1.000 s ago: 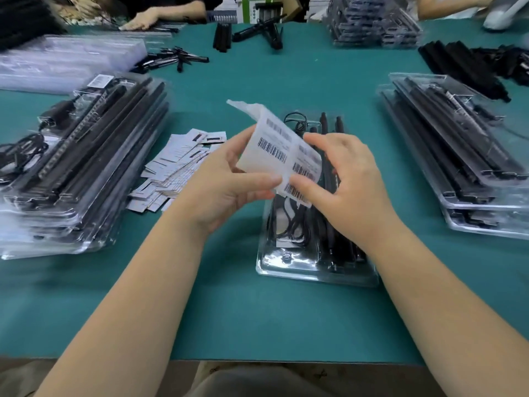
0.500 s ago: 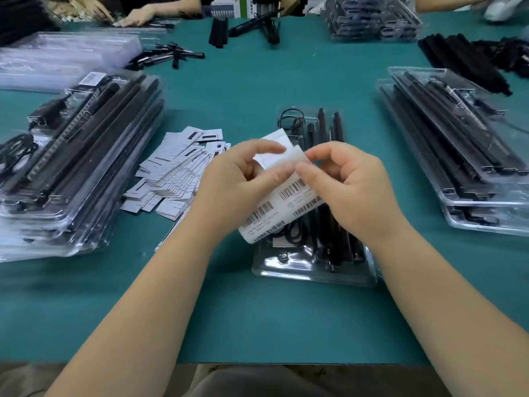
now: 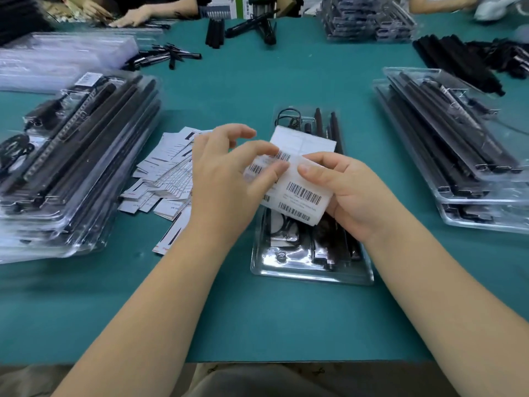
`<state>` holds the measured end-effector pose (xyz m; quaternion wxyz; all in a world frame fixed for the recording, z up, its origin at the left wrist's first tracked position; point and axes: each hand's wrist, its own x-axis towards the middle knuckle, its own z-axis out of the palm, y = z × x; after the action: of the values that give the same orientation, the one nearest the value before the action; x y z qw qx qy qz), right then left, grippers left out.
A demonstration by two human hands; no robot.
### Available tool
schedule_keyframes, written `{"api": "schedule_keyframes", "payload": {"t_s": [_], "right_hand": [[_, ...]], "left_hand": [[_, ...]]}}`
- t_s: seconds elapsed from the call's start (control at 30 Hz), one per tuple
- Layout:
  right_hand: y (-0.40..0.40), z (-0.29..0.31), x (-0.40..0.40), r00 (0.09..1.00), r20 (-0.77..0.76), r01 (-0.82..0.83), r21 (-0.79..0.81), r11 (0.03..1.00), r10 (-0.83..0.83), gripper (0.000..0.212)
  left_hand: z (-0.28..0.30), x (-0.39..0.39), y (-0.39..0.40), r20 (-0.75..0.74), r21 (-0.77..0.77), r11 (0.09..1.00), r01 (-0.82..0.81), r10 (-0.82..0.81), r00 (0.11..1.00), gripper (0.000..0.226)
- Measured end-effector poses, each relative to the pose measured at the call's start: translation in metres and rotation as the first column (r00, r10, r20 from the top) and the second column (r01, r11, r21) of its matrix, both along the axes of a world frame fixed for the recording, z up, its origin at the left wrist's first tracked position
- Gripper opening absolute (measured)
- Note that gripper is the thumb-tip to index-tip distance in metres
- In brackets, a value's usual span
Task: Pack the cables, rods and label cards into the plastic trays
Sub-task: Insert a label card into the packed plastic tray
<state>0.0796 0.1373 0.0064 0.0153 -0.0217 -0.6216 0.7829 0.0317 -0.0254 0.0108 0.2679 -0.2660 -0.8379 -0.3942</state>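
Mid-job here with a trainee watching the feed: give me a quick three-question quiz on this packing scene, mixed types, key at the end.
1. True or false: both hands hold the barcode sheet above the open tray.
2. Multiple choice: the loose label cards lie
A. inside the tray
B. on the mat, left of the tray
C. on the right stack
3. Short answer: what dark items already sit in the tray?

Key
1. True: the left hand pinches the sheet's upper left part, and the right hand grips its right edge.
2. B
3. Rods and a coiled cable.
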Motion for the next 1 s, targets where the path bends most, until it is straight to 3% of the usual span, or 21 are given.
{"api": "schedule_keyframes", "payload": {"t_s": [0.07, 0.13, 0.3, 0.4, 0.8, 1.0], "right_hand": [[0.001, -0.001, -0.001, 1.000, -0.003, 0.000, -0.067, 0.998, 0.000, 0.017], [0.002, -0.002, -0.002, 1.000, -0.014, -0.013, -0.089, 0.996, 0.012, 0.011], [-0.001, -0.002, -0.001, 0.999, -0.017, 0.033, -0.007, 0.999, -0.033, 0.016], [-0.003, -0.002, -0.001, 0.999, -0.028, 0.027, 0.019, 0.999, -0.027, 0.007], [-0.003, -0.005, -0.003, 0.994, 0.015, 0.106, 0.039, 0.994, -0.107, 0.010], [-0.001, -0.005, -0.001, 0.998, 0.018, 0.066, 0.024, 0.998, -0.067, 0.006]], "left_hand": [[-0.001, 0.000, 0.001, -0.057, -0.082, 0.996, -0.020, 0.015, 0.998, 0.031], [0.000, 0.002, 0.001, 0.018, -0.120, 0.991, 0.066, -0.064, 0.998, 0.038], [0.003, 0.009, 0.003, 0.140, -0.058, 0.988, 0.141, -0.131, 0.981, 0.028], [0.004, 0.011, 0.003, 0.212, 0.000, 0.988, 0.155, -0.151, 0.965, 0.023], [0.001, 0.007, 0.000, 0.180, -0.100, 0.973, 0.210, -0.190, 0.965, 0.027], [0.000, 0.005, -0.002, 0.229, -0.042, 0.977, 0.211, -0.196, 0.954, 0.026]]}}
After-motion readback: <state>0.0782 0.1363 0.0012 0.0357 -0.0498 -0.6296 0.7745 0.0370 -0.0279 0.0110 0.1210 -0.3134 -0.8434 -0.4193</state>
